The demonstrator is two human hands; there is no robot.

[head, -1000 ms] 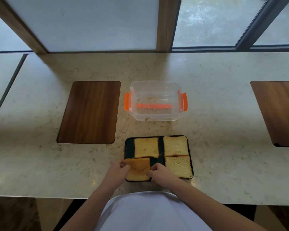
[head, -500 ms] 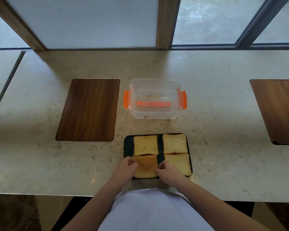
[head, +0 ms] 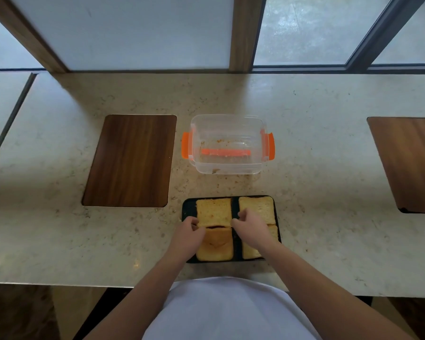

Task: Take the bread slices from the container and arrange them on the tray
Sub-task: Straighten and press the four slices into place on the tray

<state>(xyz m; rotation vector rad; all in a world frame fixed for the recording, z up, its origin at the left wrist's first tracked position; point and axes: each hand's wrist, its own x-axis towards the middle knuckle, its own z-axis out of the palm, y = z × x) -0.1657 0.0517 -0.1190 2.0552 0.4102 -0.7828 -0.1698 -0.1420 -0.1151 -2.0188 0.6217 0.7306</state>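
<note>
A black tray (head: 188, 209) near the counter's front edge holds several toasted bread slices in a two-by-two grid. My left hand (head: 189, 230) and my right hand (head: 249, 223) pinch the near corners of the back left slice (head: 214, 211), whose near edge is slightly raised with a dark gap under it. The front left slice (head: 216, 245) lies flat just below it. My right hand and forearm partly cover the back right slice (head: 259, 206) and the front right slice (head: 248, 252). Behind the tray stands the clear container (head: 227, 169) with orange latches, holding only crumbs.
A dark wooden panel (head: 129, 160) is set into the marble counter (head: 317, 192) left of the container, and another panel (head: 409, 163) sits at the far right. Windows and wooden posts line the back. The counter's front edge runs just below the tray.
Both hands have left the front left slice and moved forward to the near edge of the back left slice. The front left slice now lies flat on the tray.
</note>
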